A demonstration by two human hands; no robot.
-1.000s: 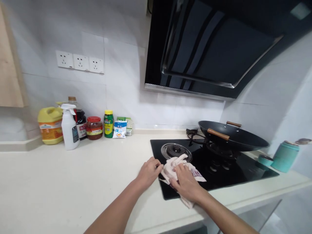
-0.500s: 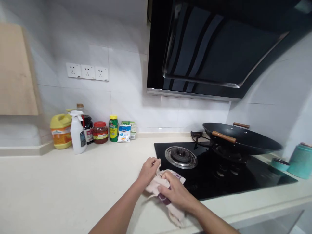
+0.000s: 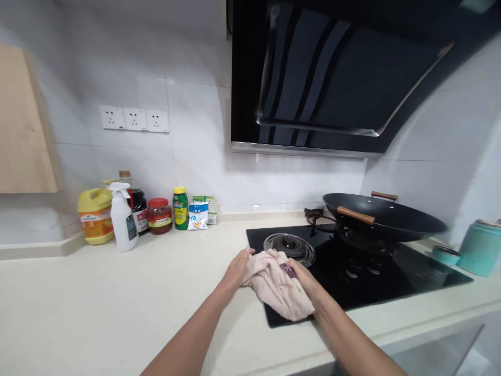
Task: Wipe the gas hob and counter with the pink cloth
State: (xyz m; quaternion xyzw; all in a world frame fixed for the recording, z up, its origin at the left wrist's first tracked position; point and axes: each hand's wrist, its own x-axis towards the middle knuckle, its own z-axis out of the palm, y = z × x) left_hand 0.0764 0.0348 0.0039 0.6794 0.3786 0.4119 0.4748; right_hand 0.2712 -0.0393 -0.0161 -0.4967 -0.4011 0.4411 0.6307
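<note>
Far left group: the yellow jug (image 3: 96, 216), white spray bottle (image 3: 123, 222), dark sauce bottle (image 3: 140, 211), red-lidded jar (image 3: 159, 218), green bottle (image 3: 180, 210) and blue-and-white packet (image 3: 198, 216) stand along the wall, well apart from the hands.
Left hand (image 3: 236, 270): at the left edge of the cloth, fingers pointing far and right; it touches the fabric, but how firmly it closes on it cannot be told.
Pink cloth (image 3: 276, 284): between both hands, over the near left corner of the stove, its left edge reaching past the glass; loosely creased. Whether it rests on the glass or is held just above it is unclear.
Left burner (image 3: 288, 246): just far of the cloth, no pan on it.
Right hand (image 3: 306, 277): gripping the cloth's far right edge, fingertips hidden behind it.
Stove glass (image 3: 410, 279): uncovered across its near right part, with neither hand there.
Wok (image 3: 387, 222): over the right burner, untouched.
Progress: the handling of the cloth looks unfinished; it is neither neatly folded nor set down. How much glass it has passed over cannot be judged.
Far right: small teal bowl (image 3: 446, 256) beside the teal canister (image 3: 478, 249).
</note>
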